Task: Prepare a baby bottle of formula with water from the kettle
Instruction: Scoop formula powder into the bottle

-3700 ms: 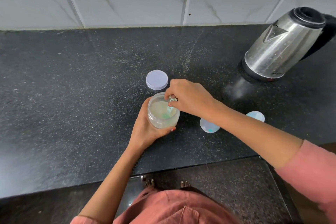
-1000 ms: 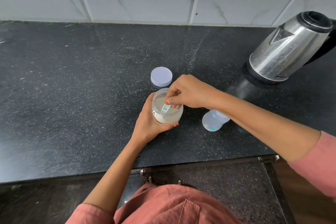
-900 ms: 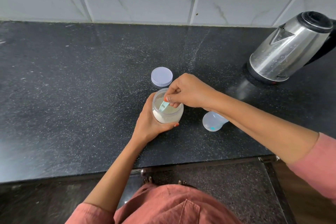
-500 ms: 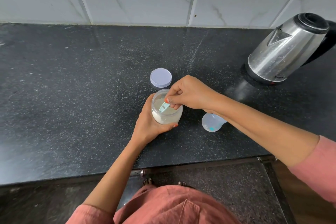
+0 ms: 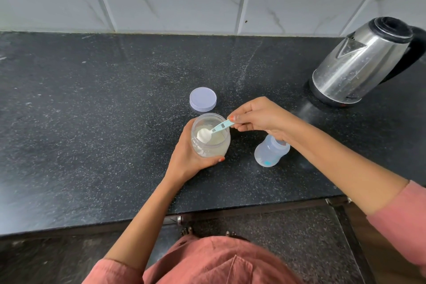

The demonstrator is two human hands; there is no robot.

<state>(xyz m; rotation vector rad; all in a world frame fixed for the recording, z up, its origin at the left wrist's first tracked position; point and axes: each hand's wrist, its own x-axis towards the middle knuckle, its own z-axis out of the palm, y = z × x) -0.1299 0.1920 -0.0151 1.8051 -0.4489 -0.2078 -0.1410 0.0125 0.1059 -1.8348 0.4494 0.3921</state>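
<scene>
Holding a full scoop [image 5: 216, 128] over the jar [image 5: 210, 138].
The right hand [image 5: 260, 115] grip is pinching its light, thin handle; the left hand [image 5: 189, 152] is hugging the smooth jar, bottle [image 5: 270, 151] at 3 o'clock.

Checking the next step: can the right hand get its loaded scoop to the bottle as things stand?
Probably yes. The right hand pinches the scoop over the jar; the bottle stands just beside it, under that wrist, nothing between them.

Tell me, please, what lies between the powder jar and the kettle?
Head view: beside the powder jar, the right hand pinching the scoop, then bare countertop to the kettle.
</scene>
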